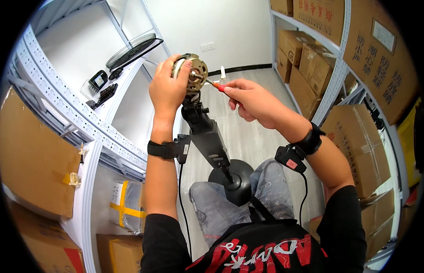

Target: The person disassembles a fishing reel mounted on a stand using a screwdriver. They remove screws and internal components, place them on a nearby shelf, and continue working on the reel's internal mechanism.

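An exposed round fan motor (202, 68) sits at the top of a black pedestal fan's neck and body (206, 139). The stand rises from a round black base (241, 192) on the floor between my knees. My left hand (168, 88) is wrapped around the motor's left side, with the thumb over its front rim. In my right hand (253, 101) is a small screwdriver (220, 87) with a red handle, pinched between thumb and fingers. Its shaft points left toward the middle of the motor; whether the tip touches is too small to tell.
On the left shelf (117, 93) lie a black wire fan grille (132, 51) and several small black parts (106, 94). Cardboard boxes (316, 68) fill the right shelves. More boxes (36, 159) stand at left. A slim white object (223, 72) stands behind my right hand.
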`<state>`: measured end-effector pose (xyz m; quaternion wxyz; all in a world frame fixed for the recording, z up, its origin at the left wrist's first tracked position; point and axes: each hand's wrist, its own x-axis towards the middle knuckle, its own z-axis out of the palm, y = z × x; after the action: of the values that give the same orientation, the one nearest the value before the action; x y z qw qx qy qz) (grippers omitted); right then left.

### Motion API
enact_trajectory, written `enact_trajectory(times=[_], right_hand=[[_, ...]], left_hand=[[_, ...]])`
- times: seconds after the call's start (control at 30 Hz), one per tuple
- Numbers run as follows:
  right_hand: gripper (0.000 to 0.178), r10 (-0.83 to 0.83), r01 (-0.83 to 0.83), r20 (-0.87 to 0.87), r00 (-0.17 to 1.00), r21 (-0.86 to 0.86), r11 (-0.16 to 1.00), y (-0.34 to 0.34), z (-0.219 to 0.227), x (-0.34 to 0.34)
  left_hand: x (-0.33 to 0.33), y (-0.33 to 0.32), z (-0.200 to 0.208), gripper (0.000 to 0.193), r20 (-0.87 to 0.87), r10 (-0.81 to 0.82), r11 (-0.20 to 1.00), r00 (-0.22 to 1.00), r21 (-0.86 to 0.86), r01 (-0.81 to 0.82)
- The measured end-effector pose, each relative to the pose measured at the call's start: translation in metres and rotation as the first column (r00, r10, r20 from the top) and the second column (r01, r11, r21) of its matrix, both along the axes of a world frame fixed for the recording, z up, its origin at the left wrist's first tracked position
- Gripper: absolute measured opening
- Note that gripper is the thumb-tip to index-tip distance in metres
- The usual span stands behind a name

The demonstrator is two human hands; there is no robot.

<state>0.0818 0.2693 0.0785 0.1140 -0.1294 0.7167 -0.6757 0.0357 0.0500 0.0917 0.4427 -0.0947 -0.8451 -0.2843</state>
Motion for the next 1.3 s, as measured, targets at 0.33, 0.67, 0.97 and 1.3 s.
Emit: enact_trajectory(times=[0.33, 0.67, 0.97, 1.3], right_hand=[[0.035, 0.227, -0.275, 0.255, 0.94, 0.17, 0.946, 0.031, 0.019, -0.057], [0.044, 0.314, -0.409, 0.323, 0.893, 0.292, 0.864, 0.03, 0.026, -0.093], [0.048, 0.377, -0.533, 0.473, 0.796, 0.253, 0.808, 0.036, 0.04, -0.118], [0.044, 0.237, -0.17, 0.002, 0.971, 0.704, 0.689, 0.022, 0.028, -0.093]], left_hand=[[0.003, -0.006, 0.008, 0.048, -0.133, -0.044, 0.991, 0.99, -0.129, 0.027], [-0.024, -0.021, 0.019, 0.063, 0.181, -0.465, 0.882, 0.866, 0.177, 0.437], [-0.026, -0.015, 0.012, 0.046, 0.075, -0.494, 0.867, 0.866, 0.121, 0.484], [-0.032, -0.027, 0.013, 0.047, 0.166, -0.57, 0.822, 0.805, 0.11, 0.559]])
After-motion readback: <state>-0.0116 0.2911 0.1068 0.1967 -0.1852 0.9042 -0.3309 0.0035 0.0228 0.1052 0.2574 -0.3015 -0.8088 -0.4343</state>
